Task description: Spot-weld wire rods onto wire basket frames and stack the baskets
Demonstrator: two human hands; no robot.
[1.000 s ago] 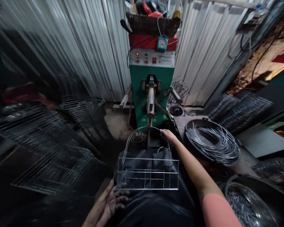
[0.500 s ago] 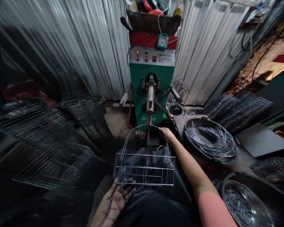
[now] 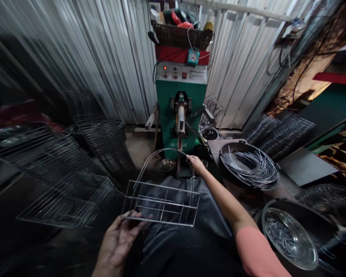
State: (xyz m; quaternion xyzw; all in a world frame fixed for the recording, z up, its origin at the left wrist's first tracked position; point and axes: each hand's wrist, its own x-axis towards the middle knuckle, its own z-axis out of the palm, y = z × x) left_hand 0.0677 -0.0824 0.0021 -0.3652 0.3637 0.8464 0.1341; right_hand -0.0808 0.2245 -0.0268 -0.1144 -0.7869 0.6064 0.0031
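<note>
A wire rack [image 3: 161,200] with a curved wire arch [image 3: 151,157] hangs over my lap, its near side tilted down to the right. The top of the arch is at the electrode tip of a green machine [image 3: 163,92]. My right hand [image 3: 195,163] is closed on the right part of the arch, just right of the tip. Beneath the near left corner of the rack, my left hand [image 3: 123,234] is palm up, with its fingers curled around the bottom wire.
Wire racks [image 3: 72,200] are stacked at the left. On the right stand a round pan [image 3: 225,169] of bent wires and a metal bowl [image 3: 311,250] of short pieces. A small dish [image 3: 166,166] lies below the machine.
The rack has shifted left and turned, its right end now lower. My left hand has moved left and its fingers have closed more on the wire. My right hand still holds the arch.
</note>
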